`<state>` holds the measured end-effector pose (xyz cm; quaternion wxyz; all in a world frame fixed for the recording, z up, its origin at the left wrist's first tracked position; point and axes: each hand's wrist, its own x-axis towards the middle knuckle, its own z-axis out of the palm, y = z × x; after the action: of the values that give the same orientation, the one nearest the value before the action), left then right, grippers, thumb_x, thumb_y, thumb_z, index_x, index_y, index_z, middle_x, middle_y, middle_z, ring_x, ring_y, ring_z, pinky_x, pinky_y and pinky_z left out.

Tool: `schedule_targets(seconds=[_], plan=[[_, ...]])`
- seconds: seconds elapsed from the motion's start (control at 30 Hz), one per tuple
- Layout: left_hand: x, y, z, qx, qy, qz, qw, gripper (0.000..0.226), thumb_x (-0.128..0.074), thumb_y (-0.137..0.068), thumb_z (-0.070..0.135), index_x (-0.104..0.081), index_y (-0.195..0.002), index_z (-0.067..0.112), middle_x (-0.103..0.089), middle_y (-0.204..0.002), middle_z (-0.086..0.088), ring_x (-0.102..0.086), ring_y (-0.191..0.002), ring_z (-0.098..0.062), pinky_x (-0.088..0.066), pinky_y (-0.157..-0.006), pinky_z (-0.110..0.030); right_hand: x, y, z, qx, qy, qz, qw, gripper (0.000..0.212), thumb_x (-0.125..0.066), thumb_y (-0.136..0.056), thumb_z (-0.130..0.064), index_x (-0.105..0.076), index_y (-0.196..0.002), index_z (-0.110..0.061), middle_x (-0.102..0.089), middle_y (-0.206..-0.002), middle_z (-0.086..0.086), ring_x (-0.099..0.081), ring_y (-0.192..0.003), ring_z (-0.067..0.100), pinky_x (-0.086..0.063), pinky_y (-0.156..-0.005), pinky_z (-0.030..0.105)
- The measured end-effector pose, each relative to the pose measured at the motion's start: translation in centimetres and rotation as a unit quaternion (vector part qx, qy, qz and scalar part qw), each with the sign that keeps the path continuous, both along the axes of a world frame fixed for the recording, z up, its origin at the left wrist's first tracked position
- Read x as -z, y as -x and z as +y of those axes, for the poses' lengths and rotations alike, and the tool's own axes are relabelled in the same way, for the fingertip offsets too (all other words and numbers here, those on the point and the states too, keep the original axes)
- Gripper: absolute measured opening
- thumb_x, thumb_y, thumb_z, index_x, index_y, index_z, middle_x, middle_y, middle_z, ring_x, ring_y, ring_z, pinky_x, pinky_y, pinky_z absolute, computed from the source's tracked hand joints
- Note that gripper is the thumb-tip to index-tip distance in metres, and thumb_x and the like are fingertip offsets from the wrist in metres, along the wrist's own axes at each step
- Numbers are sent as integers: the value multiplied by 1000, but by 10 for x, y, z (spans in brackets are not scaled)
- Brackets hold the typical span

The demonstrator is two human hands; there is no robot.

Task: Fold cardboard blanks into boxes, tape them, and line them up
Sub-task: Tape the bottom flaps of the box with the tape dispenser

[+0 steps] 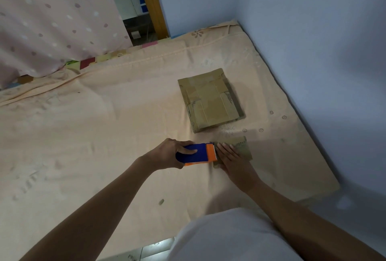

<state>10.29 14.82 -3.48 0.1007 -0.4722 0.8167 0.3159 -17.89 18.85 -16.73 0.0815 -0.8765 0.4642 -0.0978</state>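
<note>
Left fingers (189, 150) curled round one blue and orange tape dispenser (197, 155). Right fingers (226, 149) straight, pressing flat on one small cardboard box (243, 149) on the bed (104, 135). Just beyond, one stack of flat cardboard blanks (211, 100); number within unclear.

open bedsheet (104, 135) left, wall (313, 52) close right
</note>
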Motion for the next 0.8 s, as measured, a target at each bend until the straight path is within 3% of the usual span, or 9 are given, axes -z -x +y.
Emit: schedule_targets(seconds=[0.23,0.8], plan=[[1,-4,0,4,-6,5,1000,62,-74,-85,15,-53,-141,29,-45,-152,8,-53,-123,-13,-38,-91,-13,0,1,1,8,-19,-19,1000,55,-35,-102,-37,-48,-146,-5,-47,-152,9,-42,-142,22,-15,-123,35],[-4,-8,-4,-7,-20,18,1000,63,-76,-84,15,-54,-140,35,-44,-151,11,-52,-122,-9,-44,-91,-13,1,1,0,0,11,-20,1000,54,-35,-103,-36,-49,-145,-6,-49,-150,10,-46,-140,24,-16,-122,37]])
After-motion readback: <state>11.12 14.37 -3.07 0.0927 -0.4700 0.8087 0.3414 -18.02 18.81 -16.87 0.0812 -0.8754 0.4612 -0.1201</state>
